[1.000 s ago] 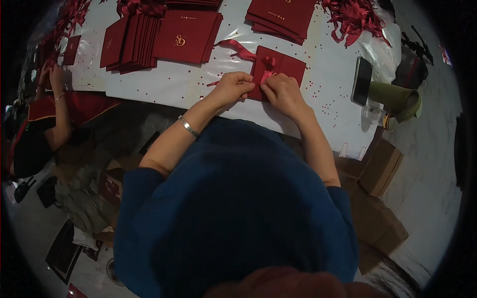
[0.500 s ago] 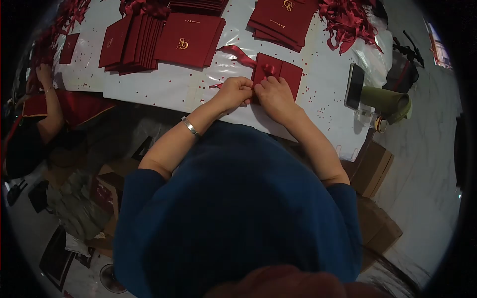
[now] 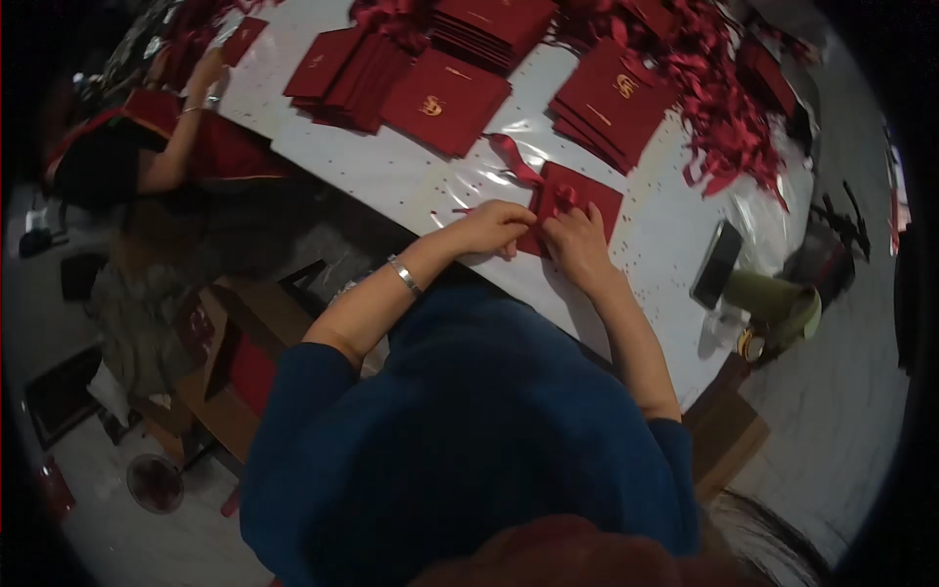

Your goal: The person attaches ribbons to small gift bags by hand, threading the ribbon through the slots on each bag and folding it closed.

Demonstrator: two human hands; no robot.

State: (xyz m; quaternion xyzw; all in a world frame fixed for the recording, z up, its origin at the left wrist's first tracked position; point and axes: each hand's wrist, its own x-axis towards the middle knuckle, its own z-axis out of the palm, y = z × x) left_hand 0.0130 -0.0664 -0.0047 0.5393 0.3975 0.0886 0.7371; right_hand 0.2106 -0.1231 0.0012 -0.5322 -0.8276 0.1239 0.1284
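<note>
A red folder (image 3: 599, 201) lies near the table's front edge, with a red ribbon bow (image 3: 564, 199) on it. One ribbon end (image 3: 512, 157) trails to the upper left. At the folder's left edge, my left hand (image 3: 496, 230) has its thumb and fingers pressed together; what they pinch is too small to make out. My right hand (image 3: 577, 245) rests over the folder's lower part just below the bow, thumb and index finger drawn together near the left edge, other fingers raised. Anything between those fingertips is hidden.
Stacks of red folders (image 3: 446, 103) and a gold-marked stack (image 3: 614, 106) stand behind. Loose red ribbons (image 3: 719, 108) heap at the back right. A phone (image 3: 717, 264) and green roll (image 3: 768, 296) lie right. Another person's arm (image 3: 184, 137) reaches in at left. Cardboard boxes (image 3: 230, 391) stand below.
The view has turned, so the table appears tilted and lower. My right hand has shifted from the bow to the folder's lower left part. My left hand stays at the left edge.
</note>
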